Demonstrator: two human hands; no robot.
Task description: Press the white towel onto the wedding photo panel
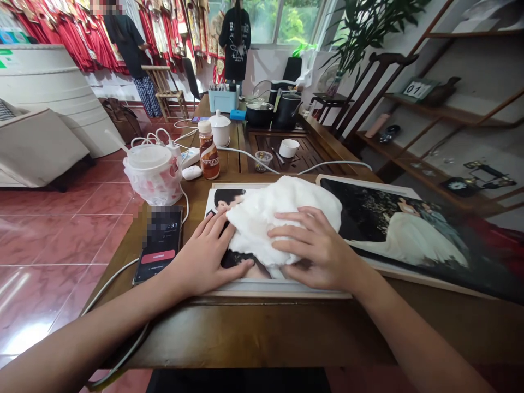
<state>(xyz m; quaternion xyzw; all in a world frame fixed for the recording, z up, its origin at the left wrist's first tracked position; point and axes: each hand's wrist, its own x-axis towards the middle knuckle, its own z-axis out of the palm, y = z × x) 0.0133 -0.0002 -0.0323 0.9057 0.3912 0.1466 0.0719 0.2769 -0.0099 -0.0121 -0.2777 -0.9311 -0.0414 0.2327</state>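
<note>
From here I count one smartphone [164,240], one plastic-wrapped tub [153,183] and one Nescafé bottle [209,155]. The left hand [208,256] lies loosely spread on the first of two framed photographs [227,195], its fingers meeting the edge of a single bunched white cloth [262,218] lying on that picture. The right hand [315,248] bends its fingers over the cloth; whether it grips, I can't tell. The second framed photograph [372,218] is to the right.

All rest on a brown wooden table [245,327]. Around us: pale armchair [36,142], red floor tiles [69,234], red garments [77,33], two people [236,41] by them, wooden shelves [446,112].
</note>
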